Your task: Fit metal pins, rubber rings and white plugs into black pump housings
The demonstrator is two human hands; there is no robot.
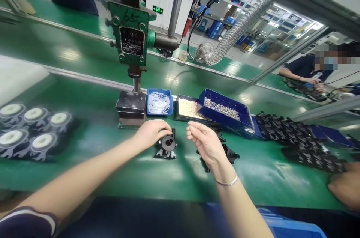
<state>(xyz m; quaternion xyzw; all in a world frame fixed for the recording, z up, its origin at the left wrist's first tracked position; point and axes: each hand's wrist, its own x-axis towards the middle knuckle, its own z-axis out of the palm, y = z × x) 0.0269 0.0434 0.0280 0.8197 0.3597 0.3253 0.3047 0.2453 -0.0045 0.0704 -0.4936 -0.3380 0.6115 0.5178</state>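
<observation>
My left hand (pixel 153 133) is closed at the upper left of a black pump housing (pixel 168 143), its fingertips against the upright pipe. The housing rests on the green bench, with a round port facing up and a grey metal bracket at its lower side. To the right, my right hand (pixel 206 142) hovers over the bench with thumb and fingers pinched together. Whatever lies in that pinch is too small to make out. Behind and beside this hand lie more black pump housings (pixel 231 154), partly hidden by it.
A green press (pixel 131 35) stands behind my left hand. Along the back sit a blue tray of clear rings (pixel 171 108), a bin of beige pieces (pixel 177 112) and a blue bin of metal screws (pixel 247 118). Grey parts with white rings (pixel 45 141) lie left; black parts (pixel 298 140) right.
</observation>
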